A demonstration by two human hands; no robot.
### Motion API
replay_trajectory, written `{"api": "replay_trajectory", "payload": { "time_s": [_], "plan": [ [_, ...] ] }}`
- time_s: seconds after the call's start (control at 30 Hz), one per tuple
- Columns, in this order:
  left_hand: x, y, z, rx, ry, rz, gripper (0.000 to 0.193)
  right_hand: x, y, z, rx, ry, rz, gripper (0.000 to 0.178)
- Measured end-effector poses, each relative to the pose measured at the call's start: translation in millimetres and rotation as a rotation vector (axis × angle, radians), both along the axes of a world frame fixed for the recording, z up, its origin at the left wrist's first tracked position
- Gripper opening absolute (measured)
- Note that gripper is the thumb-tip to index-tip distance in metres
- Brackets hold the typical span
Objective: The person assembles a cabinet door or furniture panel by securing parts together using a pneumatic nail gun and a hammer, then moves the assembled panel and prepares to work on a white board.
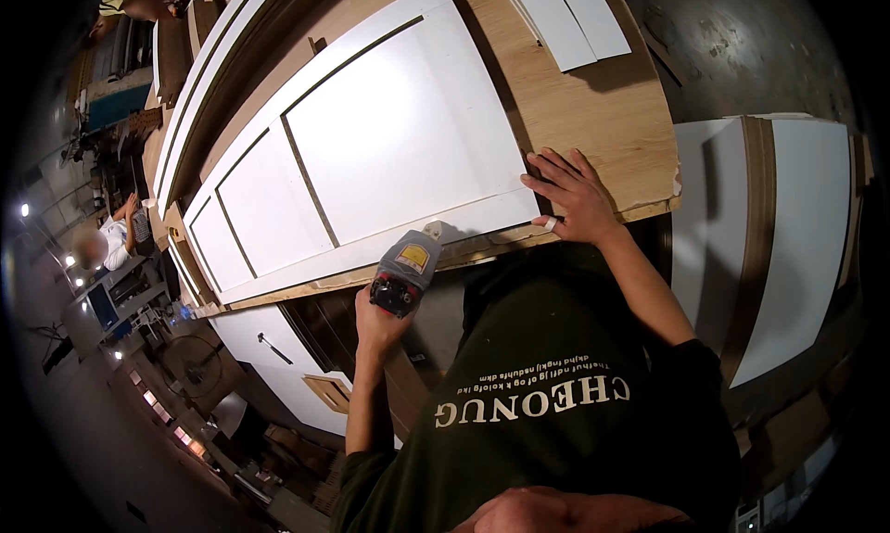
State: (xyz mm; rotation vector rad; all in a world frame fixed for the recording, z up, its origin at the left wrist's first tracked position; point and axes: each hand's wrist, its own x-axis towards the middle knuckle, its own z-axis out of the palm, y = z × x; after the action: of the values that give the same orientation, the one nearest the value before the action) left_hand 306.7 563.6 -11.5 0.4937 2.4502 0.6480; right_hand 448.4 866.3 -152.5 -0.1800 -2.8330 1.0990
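Note:
A long white panel [385,148] with dark grooves lies across the wooden worktable [565,116]. My left hand [375,324] is closed round a grey nail gun [408,264] with a yellow label and a black-and-red end. The gun's nose rests at the panel's near edge, or just above it; I cannot tell which. At the panel's near right corner, my right hand [579,204] lies with its fingers spread, partly on the panel and partly on the wood. A white wrap circles its thumb. Most of the left hand's fingers are hidden behind the tool.
White strips [579,23] lie at the table's far right. Large white boards [783,218] stand to the right. More long white framed pieces [209,88] lie beyond the panel. Below left, a hammer [274,348] rests on a white board. A co-worker [116,244] is farther left.

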Motion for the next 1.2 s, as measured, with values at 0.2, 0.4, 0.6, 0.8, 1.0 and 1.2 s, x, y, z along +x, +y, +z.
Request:
{"api": "replay_trajectory", "payload": {
  "time_s": [0.2, 0.4, 0.6, 0.8, 1.0, 1.2],
  "plan": [
    [-6, -1, -1, -0.028, 0.004, -0.033, 0.026, -1, -2, -1, 0.008, -0.007, -0.003, 0.071],
    [-11, -13, -10, -0.050, 0.009, -0.039, 0.029, -4, -6, 0, 0.031, -0.035, 0.021, 0.069],
    [-12, -12, -4, -0.147, 0.006, -0.056, 0.032, -6, -8, 0, 0.033, -0.033, 0.024, 0.064],
    [-2, -52, -2, 0.083, -0.039, 0.378, 0.034, -8, -8, -1, 0.048, -0.004, 0.024, 0.067],
    [-24, -103, -13, -0.093, 0.017, 0.375, 0.038, -7, -8, 0, 0.062, 0.011, 0.027, 0.067],
    [-35, -92, 0, -0.060, 0.080, 0.292, 0.034, -5, -8, -1, 0.068, 0.029, 0.028, 0.066]
  ]
}}
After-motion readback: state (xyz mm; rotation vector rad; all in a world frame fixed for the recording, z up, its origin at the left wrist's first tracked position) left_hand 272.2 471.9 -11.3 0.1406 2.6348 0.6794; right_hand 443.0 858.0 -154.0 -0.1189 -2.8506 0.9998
